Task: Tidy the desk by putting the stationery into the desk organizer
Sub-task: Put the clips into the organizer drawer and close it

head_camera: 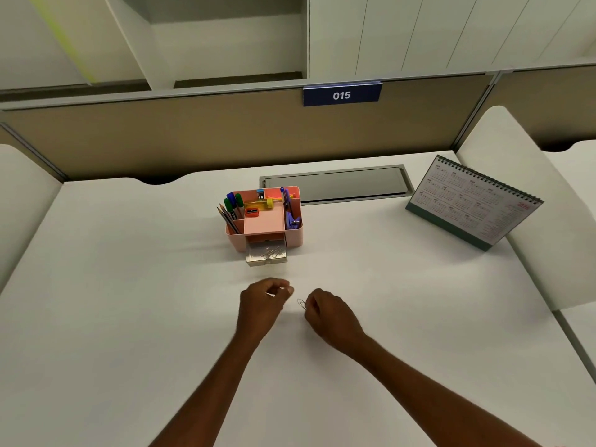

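The right hand (329,312) pinches a silver wire paper clip (302,303) between curled fingers (311,304). The left hand (263,301) has its fingers pressed together on something small and pale, blurred, above the white counter (129,285).

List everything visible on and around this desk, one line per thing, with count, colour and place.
desk: one, white, fills the lower view
desk organizer: one, pink, centre of desk
markers: about three, blue and green, organizer's left compartment
pencils: a few, dark, left compartment, leaning
sharpener: one, red, organizer's middle
drawer: one, clear, pulled open at organizer's front, paper clips inside
paper clip: one, silver, at the right hand's fingertips
calendar: one, white with green base, right rear of desk
cable hatch: one, grey, behind organizer
number sign: one, blue, reads 015, on the partition
left hand: closed, pinching something small
right hand: holding the paper clip
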A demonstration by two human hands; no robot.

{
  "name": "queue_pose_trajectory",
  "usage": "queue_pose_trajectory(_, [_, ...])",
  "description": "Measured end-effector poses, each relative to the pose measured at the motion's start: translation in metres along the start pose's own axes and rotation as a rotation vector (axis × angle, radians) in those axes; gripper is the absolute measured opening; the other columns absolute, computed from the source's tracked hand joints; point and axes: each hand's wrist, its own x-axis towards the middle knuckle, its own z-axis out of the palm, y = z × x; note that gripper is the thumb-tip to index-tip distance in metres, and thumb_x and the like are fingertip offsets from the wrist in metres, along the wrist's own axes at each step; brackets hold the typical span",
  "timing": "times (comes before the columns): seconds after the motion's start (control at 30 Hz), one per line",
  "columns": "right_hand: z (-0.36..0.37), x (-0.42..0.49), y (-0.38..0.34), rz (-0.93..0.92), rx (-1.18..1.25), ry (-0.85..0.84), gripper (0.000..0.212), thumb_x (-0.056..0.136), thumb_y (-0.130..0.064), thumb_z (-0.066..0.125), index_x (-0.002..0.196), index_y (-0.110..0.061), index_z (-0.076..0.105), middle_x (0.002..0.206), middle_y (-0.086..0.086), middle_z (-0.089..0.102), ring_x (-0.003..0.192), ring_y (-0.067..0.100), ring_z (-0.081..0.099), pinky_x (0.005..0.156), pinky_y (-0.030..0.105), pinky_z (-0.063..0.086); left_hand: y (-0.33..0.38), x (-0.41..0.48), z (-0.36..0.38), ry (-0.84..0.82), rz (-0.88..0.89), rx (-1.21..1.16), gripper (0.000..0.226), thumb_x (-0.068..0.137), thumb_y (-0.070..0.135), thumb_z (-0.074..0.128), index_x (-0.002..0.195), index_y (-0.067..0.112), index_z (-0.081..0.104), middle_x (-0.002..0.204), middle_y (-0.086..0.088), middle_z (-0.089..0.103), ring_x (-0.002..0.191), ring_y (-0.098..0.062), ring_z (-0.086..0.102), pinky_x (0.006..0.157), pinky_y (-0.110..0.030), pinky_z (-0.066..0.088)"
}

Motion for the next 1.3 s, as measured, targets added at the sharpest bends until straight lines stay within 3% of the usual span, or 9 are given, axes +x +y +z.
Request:
queue_pose_trajectory(0.1, [-0.004,0.000,-0.008,-0.057,0.055,0.017,0.012,0.098,-0.030,0.049,0.094,-0.022,0.056,0.087,-0.005,0.065,0.077,0.019,0.059,0.068,0.040,0.048,0.006,-0.008,0.000,-0.136,0.045,0.005,0.002,0.089,0.027,0.079,0.088,0.028,0.081,0.081,0.011,0.078,0.067,-0.013,0.073,0.065,-0.021,0.054])
queue_pose_trajectory(0.17, [-0.006,0.000,-0.010,-0.089,0.068,0.036,0.012,0.100,-0.032,0.050,0.096,-0.022,0.057,0.087,-0.005,0.064,0.076,0.018,0.059,0.067,0.040,0.048,0.009,-0.009,-0.003,-0.169,0.079,0.002,0.004,0.090,0.024,0.078,0.088,0.025,0.081,0.079,0.008,0.078,0.067,-0.016,0.074,0.063,-0.023,0.056])
queue_pose_trajectory(0.5, [-0.019,0.012,-0.022,-0.131,0.105,0.147,0.010,0.100,-0.027,0.053,0.100,-0.023,0.061,0.093,-0.008,0.066,0.081,0.013,0.059,0.070,0.034,0.051,0.019,0.010,-0.023,-0.165,0.163,0.070,0.002,0.090,0.021,0.080,0.092,0.021,0.081,0.074,0.006,0.077,0.068,-0.013,0.073,0.067,-0.028,0.063])
queue_pose_trajectory(0.63, [-0.022,0.022,-0.023,-0.094,0.115,0.172,0.011,0.101,-0.032,0.053,0.099,-0.026,0.062,0.095,-0.010,0.067,0.085,0.011,0.061,0.075,0.034,0.053,0.024,0.024,-0.032,0.067,0.260,0.144,0.008,0.089,0.021,0.080,0.097,0.023,0.080,0.084,0.012,0.075,0.075,-0.005,0.070,0.069,-0.011,0.053])
queue_pose_trajectory(0.73, [-0.021,0.025,-0.023,-0.078,0.114,0.156,0.010,0.099,-0.030,0.054,0.098,-0.027,0.064,0.098,-0.011,0.066,0.088,0.011,0.061,0.078,0.034,0.054,0.025,0.045,-0.038,0.303,0.331,0.253,0.013,0.089,0.020,0.080,0.102,0.017,0.081,0.093,0.001,0.073,0.081,-0.013,0.067,0.070,-0.013,0.048])
queue_pose_trajectory(0.8, [-0.019,0.025,-0.025,-0.084,0.102,0.130,0.010,0.099,-0.029,0.055,0.099,-0.027,0.065,0.099,-0.010,0.066,0.089,0.012,0.061,0.079,0.034,0.054,0.023,0.058,-0.039,0.369,0.325,0.325,0.015,0.090,0.022,0.080,0.104,0.017,0.081,0.101,-0.003,0.073,0.087,-0.016,0.068,0.072,-0.018,0.049])
queue_pose_trajectory(0.93, [-0.012,0.024,-0.032,-0.138,0.057,0.093,0.012,0.099,-0.029,0.056,0.104,-0.027,0.067,0.103,-0.009,0.065,0.094,0.012,0.061,0.082,0.033,0.053,0.014,0.076,-0.033,0.359,0.272,0.466,0.026,0.093,0.033,0.075,0.113,0.016,0.079,0.116,-0.004,0.073,0.099,-0.021,0.070,0.076,-0.024,0.050])
queue_pose_trajectory(1.07, [-0.007,0.026,-0.040,-0.176,0.035,0.074,0.016,0.100,-0.028,0.057,0.110,-0.024,0.068,0.110,-0.006,0.066,0.101,0.013,0.060,0.083,0.030,0.051,0.011,0.086,-0.029,0.338,0.263,0.575,0.030,0.094,0.036,0.074,0.116,0.016,0.078,0.116,-0.004,0.074,0.103,-0.021,0.070,0.080,-0.028,0.054])
queue_pose_trajectory(1.3, [-0.003,0.030,-0.051,-0.193,-0.012,0.078,0.022,0.102,-0.029,0.057,0.119,-0.021,0.068,0.120,-0.003,0.066,0.110,0.015,0.060,0.085,0.023,0.045,0.003,0.087,-0.024,0.346,0.296,0.515,0.028,0.095,0.027,0.073,0.119,0.012,0.075,0.116,-0.009,0.075,0.102,-0.025,0.071,0.085,-0.035,0.059])
